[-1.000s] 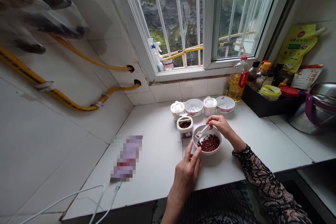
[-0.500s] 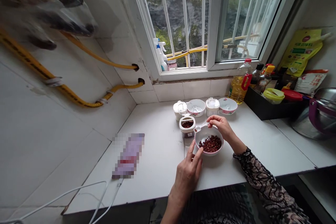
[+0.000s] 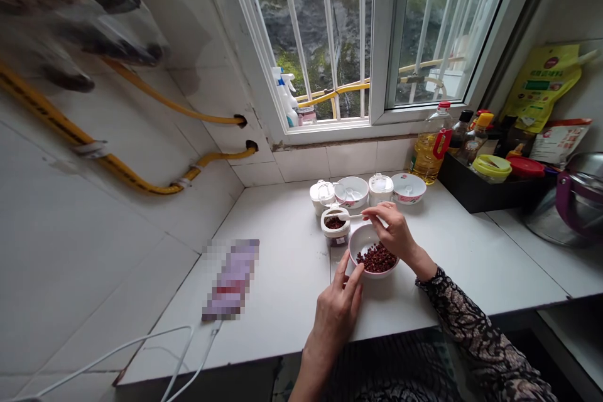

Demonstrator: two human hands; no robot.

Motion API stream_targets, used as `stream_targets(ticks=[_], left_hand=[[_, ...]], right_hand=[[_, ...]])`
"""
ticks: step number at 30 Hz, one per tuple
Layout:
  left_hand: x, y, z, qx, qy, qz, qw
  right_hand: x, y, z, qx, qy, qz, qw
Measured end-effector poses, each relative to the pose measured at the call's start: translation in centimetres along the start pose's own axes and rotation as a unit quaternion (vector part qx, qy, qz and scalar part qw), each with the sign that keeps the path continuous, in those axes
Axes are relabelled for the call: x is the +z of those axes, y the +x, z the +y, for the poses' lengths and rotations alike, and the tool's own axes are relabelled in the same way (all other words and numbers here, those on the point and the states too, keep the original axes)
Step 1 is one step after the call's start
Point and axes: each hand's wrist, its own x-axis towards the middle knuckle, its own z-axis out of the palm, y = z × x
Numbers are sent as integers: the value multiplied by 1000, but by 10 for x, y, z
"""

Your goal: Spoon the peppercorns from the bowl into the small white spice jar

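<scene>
My right hand (image 3: 396, 233) pinches the handle of a small white spoon (image 3: 347, 217), whose bowl is over the mouth of an open jar (image 3: 336, 240). Dark red dried bits, like Sichuan peppercorns, fill part of that jar. Just in front of it and to the right stands a white bowl (image 3: 358, 240) with a pink rim, holding more of the same peppercorns (image 3: 377, 259). My left hand (image 3: 335, 314) grips the bowl's left and near edge with its fingers. Part of the bowl's far right side is hidden behind my right hand.
Behind are two white lidded jars (image 3: 380, 187) and two flowered bowls (image 3: 409, 190) with spoons. An oil bottle (image 3: 428, 154), a black box (image 3: 464, 185) of seasonings and a metal pot (image 3: 572, 207) are on the right. A blurred purple object (image 3: 230, 279) with a white cable lies left.
My right hand has moved the spoon left and slightly away from me, from over the bowl's edge to over the open jar. The left hand stays at the bowl.
</scene>
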Motion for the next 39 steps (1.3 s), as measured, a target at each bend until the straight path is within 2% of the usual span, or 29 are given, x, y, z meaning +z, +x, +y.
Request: stream_targets(ticks=[2, 4, 7, 11, 15, 17, 19, 23, 26, 29, 32, 34, 37, 39], left_hand=[[0, 0, 0, 1, 4, -1, 1000], [-1, 0, 0, -2, 5, -4, 1000], [-1, 0, 1, -6, 0, -6, 1000], [-1, 0, 1, -5, -5, -10, 1000], [-2, 0, 1, -5, -4, -7, 1000], [-2, 0, 1, -5, -2, -5, 1000], [-1, 0, 1, -7, 1, -7, 1000], [0, 0, 0, -8, 0, -7, 1000], [0, 0, 0, -7, -7, -5, 1000], [0, 0, 0, -7, -5, -7, 1000], [1, 0, 0, -7, -1, -11, 1000], [0, 0, 0, -7, 0, -7, 1000], [0, 0, 1, -6, -4, -5, 1000], [-1, 0, 1, -7, -4, -7, 1000]], right_hand=[[-7, 0, 4, 24, -7, 13, 1000], [-13, 0, 11, 35, -21, 0, 999], [-16, -2, 18, 28, -66, -62, 995], [-8, -6, 17, 10, -112, -157, 981], [-1, -8, 9, 26, -41, -194, 980], [0, -8, 8, 64, 8, -191, 979], [-2, -7, 11, 129, 58, -182, 973], [-7, -2, 19, 268, 187, -144, 934], [-10, 1, 22, 314, 251, -113, 909], [-11, 3, 24, 331, 268, -97, 899], [-12, 2, 25, 323, 232, -101, 912], [-12, 1, 25, 288, 156, -108, 939], [-10, -2, 21, 168, 11, -127, 978], [-7, -4, 16, 90, -41, -154, 983]])
